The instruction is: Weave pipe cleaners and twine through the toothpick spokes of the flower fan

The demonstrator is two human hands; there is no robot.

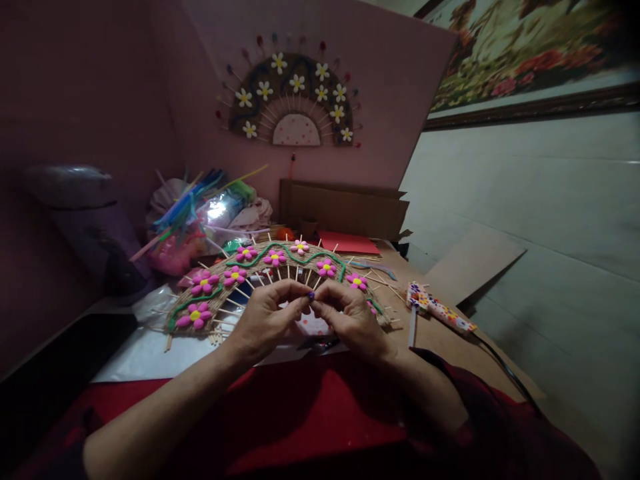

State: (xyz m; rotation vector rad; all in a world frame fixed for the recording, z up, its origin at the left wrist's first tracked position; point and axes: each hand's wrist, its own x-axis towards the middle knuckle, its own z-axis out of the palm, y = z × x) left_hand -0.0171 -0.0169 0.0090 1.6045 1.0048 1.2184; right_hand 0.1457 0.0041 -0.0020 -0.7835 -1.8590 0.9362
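Note:
Between the fingertips of both hands is a small dark purple piece (311,295), too small to tell its kind. My left hand (273,317) pinches it from one side and my right hand (350,315) from the other. Just beyond them lies a fan-shaped craft (260,262) of twine woven over thin wooden sticks. Pink flowers with yellow centres and a wavy green strand decorate its band. Part of the craft's middle, with a pale dotted half-round piece (314,325), is hidden behind my hands.
On the right lies a flower-patterned glue gun (440,310) with a black cord. Red paper (349,243) and cardboard (345,210) are at the back. Bagged craft supplies (205,220) pile up at the left. A similar fan (295,87) with white flowers hangs behind.

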